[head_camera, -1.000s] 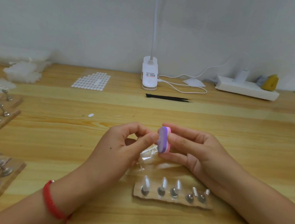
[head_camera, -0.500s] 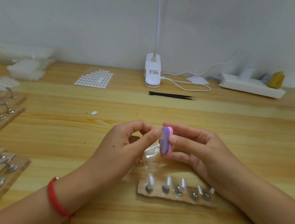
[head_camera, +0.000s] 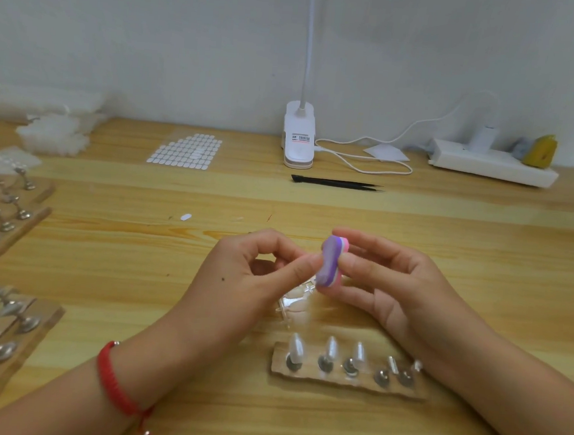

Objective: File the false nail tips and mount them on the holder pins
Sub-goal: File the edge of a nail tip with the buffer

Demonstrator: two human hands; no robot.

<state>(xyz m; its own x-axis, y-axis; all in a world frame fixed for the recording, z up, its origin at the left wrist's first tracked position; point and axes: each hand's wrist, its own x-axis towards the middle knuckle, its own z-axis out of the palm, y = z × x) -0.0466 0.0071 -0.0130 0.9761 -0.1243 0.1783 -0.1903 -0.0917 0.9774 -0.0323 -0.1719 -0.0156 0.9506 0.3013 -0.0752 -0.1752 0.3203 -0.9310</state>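
Centrally, the right hand (head_camera: 393, 287) clamps a small purple-and-pink buffer block (head_camera: 330, 264) upright between thumb and fingers, raised above the wooden table (head_camera: 481, 267). The left hand (head_camera: 250, 272), with a red bracelet (head_camera: 114, 385) at its wrist, has thumb and forefinger pinched together against the block's purple face; whether they hold a nail tip cannot be told. Just below the hands a clear plastic frame of nail tips (head_camera: 294, 303) lies on the table. Nearer the person sits a wooden holder strip (head_camera: 348, 383) with five pins, three of them bearing clear mounted tips (head_camera: 296, 346). More holder strips (head_camera: 4, 215) lie at the far left. Beyond are black tweezers (head_camera: 336, 183), a sheet of white tabs (head_camera: 186, 149), a white lamp base (head_camera: 298, 139) and a power strip (head_camera: 492, 163).
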